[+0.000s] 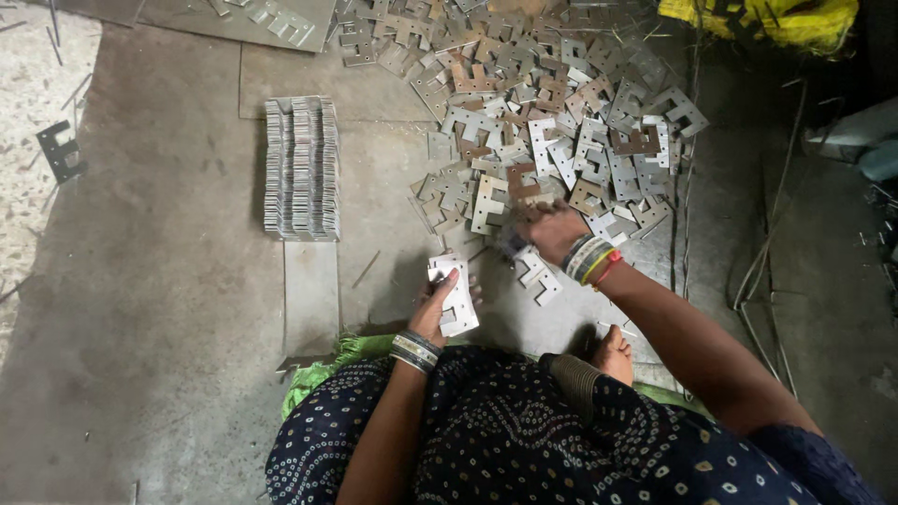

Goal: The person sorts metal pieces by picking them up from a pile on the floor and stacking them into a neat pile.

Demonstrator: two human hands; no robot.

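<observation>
My left hand [438, 305] grips a small stack of flat notched metal plates [456, 297], held upright just in front of my knees. My right hand [547, 227] reaches forward onto the near edge of a big loose heap of the same grey and rusty plates [552, 103], its fingers closed around one or two pieces at the heap's edge. A neat row of stacked plates [301, 166] stands on edge to the left, well apart from both hands. Bangles sit on both wrists.
A flat metal strip [311, 295] lies below the stacked row. A lone dark plate [60, 150] rests far left. Yellow sacking [762, 19] is at the top right, thin wires [762, 271] trail on the right, and my foot [613, 355] rests on green cloth [323, 369].
</observation>
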